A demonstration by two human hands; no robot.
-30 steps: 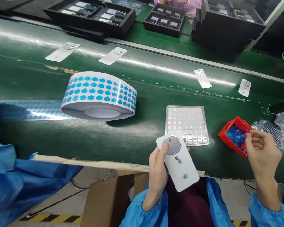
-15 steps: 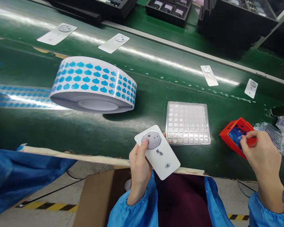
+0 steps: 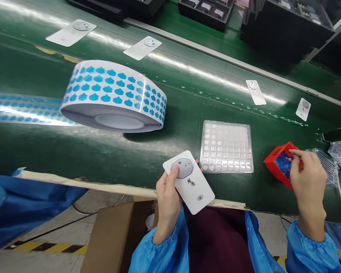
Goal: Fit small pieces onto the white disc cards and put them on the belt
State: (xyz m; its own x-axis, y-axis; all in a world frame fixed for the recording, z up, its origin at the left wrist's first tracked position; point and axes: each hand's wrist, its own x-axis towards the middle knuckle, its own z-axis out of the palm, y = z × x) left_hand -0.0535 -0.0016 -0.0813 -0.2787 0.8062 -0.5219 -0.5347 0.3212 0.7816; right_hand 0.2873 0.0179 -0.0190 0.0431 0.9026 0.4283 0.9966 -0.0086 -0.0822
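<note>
Phone back cover (image 3: pixel 197 186) is clamped by the left hand (image 3: pixel 169 197) over the near edge of the bench (image 3: pixel 261 193), probably keeping its face accessible; at the red box (image 3: pixel 272 163), the right hand (image 3: pixel 309 178) is curled, its grip unclear.

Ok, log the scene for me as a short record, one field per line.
left hand: holding white panel, disc side up
right hand: at red box, fingers above blue pieces; grip unclear
between panel and box: clear tray
left of tray: sticker roll, strip running left
far side: four more panels, spaced apart
</note>
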